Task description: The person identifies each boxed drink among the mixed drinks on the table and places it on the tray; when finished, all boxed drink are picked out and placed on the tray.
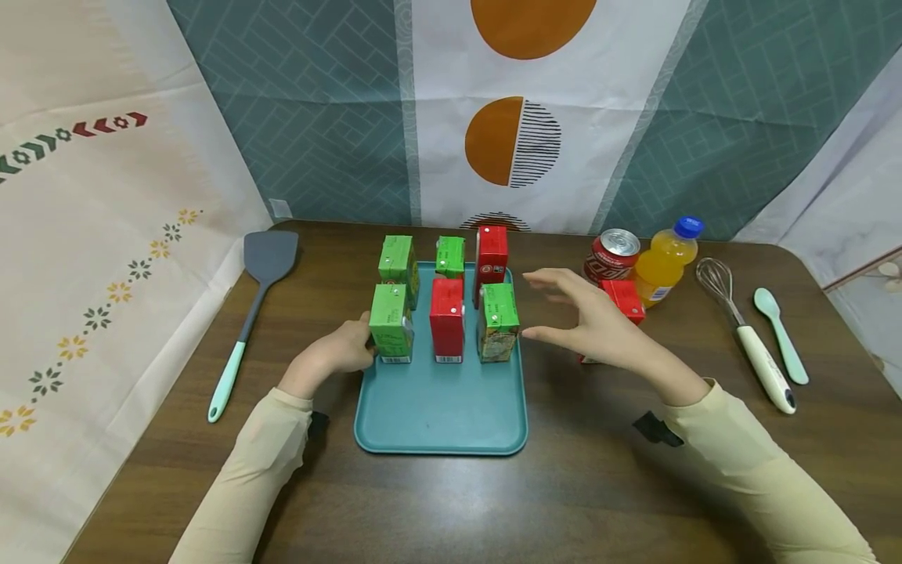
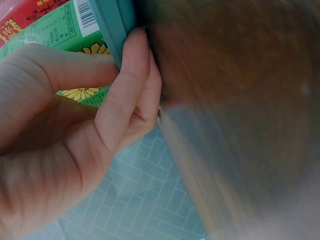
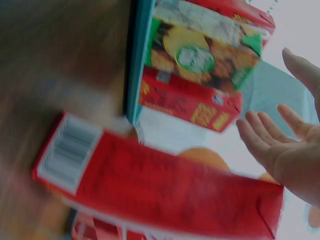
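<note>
The left hand (image 1: 337, 348) pinches the left rim of a teal tray (image 1: 440, 419); the left wrist view shows thumb and fingers on either side of that rim (image 2: 114, 30). A light green juice carton (image 1: 391, 317) stands on the tray right beside this hand. To the tray's right, the right hand (image 1: 595, 317) is held with fingers spread and nothing between them. Nearest to its fingertips is a green-topped carton with a patterned front (image 1: 498, 325). Behind the right hand, a red carton (image 1: 623, 299) stands on the table, partly hidden in the head view.
Also on the tray are a red carton (image 1: 447, 325) and several more behind. At the right are a cola can (image 1: 610, 257), an orange drink bottle (image 1: 662, 266), a whisk (image 1: 757, 352) and a small spoon (image 1: 781, 333). A spatula (image 1: 257, 305) lies left on the table.
</note>
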Demonstrator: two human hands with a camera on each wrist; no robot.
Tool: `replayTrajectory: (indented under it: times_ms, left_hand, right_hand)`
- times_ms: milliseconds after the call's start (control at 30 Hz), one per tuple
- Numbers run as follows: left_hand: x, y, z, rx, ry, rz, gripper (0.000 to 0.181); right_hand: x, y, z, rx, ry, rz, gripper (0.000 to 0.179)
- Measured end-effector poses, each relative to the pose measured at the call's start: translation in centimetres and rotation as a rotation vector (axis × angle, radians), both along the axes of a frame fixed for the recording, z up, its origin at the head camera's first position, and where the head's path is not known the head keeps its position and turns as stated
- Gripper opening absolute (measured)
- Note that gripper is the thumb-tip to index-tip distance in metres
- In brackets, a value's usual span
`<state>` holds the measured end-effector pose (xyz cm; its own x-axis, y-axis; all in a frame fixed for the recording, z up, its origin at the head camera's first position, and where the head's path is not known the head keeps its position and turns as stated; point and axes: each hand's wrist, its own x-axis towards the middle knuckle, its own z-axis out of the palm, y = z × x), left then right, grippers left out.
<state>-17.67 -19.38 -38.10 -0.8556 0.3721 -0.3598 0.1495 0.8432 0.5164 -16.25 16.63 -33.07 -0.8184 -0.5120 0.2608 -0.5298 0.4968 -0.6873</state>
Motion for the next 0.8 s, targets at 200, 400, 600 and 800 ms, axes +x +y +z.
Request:
replayTrajectory:
  times_ms: [200,400,600,800]
  left_hand:
    - [0.1,0.0,0.1,0.003,-0.009,0.019,0.049]
    - [0.1,0.1,0.1,0.006,0.006,0.009,0.046]
    - [0.1,0.1,0.2,0.005,0.014,0.008,0.045]
    - [0.1,0.0,0.1,0.004,0.008,0.015,0.045]
  right_hand:
    - [1.1,2.3,1.4,0.010,0.110,-0.013,0.061]
    - [1.6,4.7,2.1,0.077,0.192,-0.116,0.062]
    - [1.5,6.8,1.6,0.124,0.231,-0.202,0.064]
    - [0.6,8.2,0.5,0.068,0.113,-0.138,0.076]
